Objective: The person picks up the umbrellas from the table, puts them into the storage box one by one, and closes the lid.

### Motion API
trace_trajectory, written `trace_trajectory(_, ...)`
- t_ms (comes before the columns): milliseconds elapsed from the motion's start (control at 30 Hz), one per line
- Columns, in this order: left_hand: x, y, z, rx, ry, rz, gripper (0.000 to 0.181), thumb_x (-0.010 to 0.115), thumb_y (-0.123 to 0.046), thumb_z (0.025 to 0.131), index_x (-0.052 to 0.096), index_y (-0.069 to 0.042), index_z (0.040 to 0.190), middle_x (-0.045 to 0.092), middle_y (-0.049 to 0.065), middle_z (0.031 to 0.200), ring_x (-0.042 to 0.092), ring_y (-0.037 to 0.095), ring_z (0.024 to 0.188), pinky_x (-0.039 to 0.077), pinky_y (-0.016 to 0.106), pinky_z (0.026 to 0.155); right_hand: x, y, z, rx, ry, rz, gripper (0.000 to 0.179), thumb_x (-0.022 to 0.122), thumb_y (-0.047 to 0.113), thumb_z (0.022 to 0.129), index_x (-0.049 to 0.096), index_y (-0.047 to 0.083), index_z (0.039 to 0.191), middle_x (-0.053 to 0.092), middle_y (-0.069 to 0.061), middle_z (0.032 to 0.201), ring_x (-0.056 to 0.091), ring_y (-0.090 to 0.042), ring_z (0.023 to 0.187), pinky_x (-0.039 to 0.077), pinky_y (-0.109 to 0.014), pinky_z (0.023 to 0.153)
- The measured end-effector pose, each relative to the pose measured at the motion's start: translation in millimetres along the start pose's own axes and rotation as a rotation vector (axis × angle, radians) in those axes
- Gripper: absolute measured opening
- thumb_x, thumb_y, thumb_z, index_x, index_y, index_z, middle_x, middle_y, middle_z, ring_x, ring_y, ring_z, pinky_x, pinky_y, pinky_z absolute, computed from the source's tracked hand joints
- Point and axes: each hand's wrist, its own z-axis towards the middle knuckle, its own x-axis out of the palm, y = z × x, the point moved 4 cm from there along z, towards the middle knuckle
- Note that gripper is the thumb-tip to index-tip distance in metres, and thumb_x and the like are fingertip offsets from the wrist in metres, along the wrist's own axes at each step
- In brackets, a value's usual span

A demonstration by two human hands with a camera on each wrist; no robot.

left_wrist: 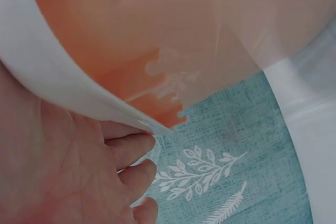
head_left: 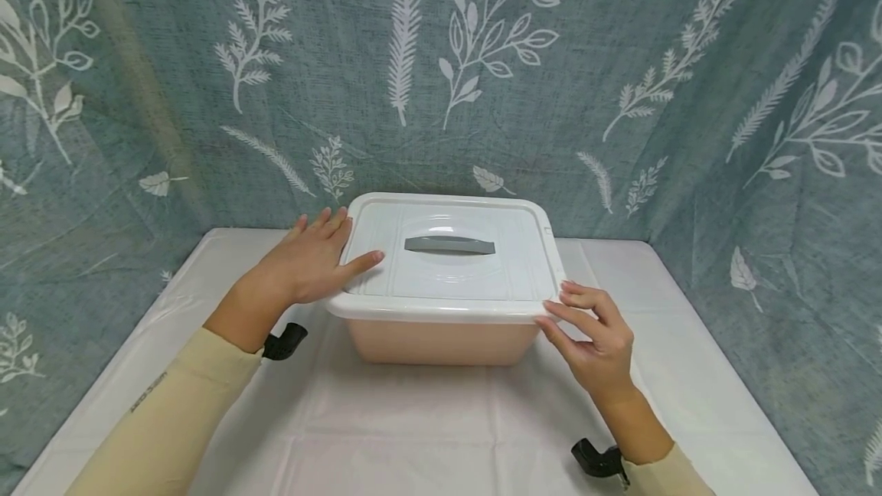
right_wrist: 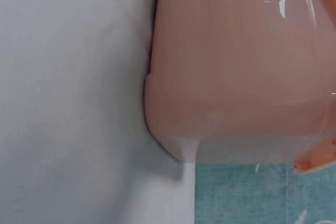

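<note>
A white lid (head_left: 468, 278) with a grey handle (head_left: 450, 245) covers a pale pink plastic storage box (head_left: 441, 343) on the table. My left hand (head_left: 303, 262) lies against the lid's left edge, thumb on its top and the other fingers extended along the side. In the left wrist view, the palm and fingers (left_wrist: 131, 150) sit close under the white rim (left_wrist: 68, 82). My right hand (head_left: 596, 335) pinches the rim at the front right corner between thumb and fingertips. The right wrist view shows the box wall (right_wrist: 236, 66) without that hand.
A white cloth (head_left: 386, 435) covers the table beneath the box. Green-blue curtains (head_left: 344, 60) with white leaf prints hang behind and on both sides. Black wrist mounts (head_left: 284, 341) stick out below both forearms.
</note>
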Motion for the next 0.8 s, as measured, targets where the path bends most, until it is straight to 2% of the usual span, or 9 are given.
trace_trajectory(233,-2.3,-0.4,1.0,0.001,-0.002,-0.009,0.101,0.024,-0.076,0.101,0.014,0.004,0.162,0.006,0.024,0.171,0.001,0.044,0.158,-0.001,0.064,0.127,-3.3,3.8,9.4,-0.023,0.041,-0.004,0.037,0.079,0.032,0.091,0.08,-0.005,0.086,0.065,-0.026,0.089,0.07,-0.033,0.104,0.054,-0.024,0.103)
trace_trajectory(400,-3.7,-0.1,1.5,-0.001,0.001,-0.013,0.1,0.024,-0.076,0.101,0.015,0.004,0.162,0.007,0.024,0.171,0.001,0.044,0.158,0.0,0.064,0.127,-5.5,3.6,15.3,-0.01,0.119,-0.033,0.037,0.076,0.036,0.094,0.081,-0.001,0.09,0.067,-0.023,0.093,0.068,-0.036,0.099,0.052,-0.019,0.104)
trace_trajectory(633,-3.9,3.0,1.4,0.004,-0.007,-0.016,0.1,0.024,-0.075,0.101,0.015,0.004,0.162,0.007,0.024,0.17,0.001,0.045,0.158,0.002,0.065,0.127,-9.5,-9.4,29.5,0.083,0.239,-0.055,0.037,0.071,0.038,0.097,0.079,0.004,0.109,0.07,-0.019,0.109,0.067,-0.034,0.102,0.048,-0.012,0.102)
trace_trajectory(800,-5.2,14.6,-2.5,0.006,-0.039,-0.041,0.094,0.028,-0.069,0.104,0.014,0.005,0.161,0.006,0.027,0.17,0.003,0.047,0.157,0.008,0.066,0.126,-20.4,-30.4,44.2,0.134,0.224,-0.081,0.027,0.075,0.023,0.094,0.078,0.005,0.113,0.071,-0.018,0.113,0.066,-0.035,0.105,0.046,-0.012,0.104)
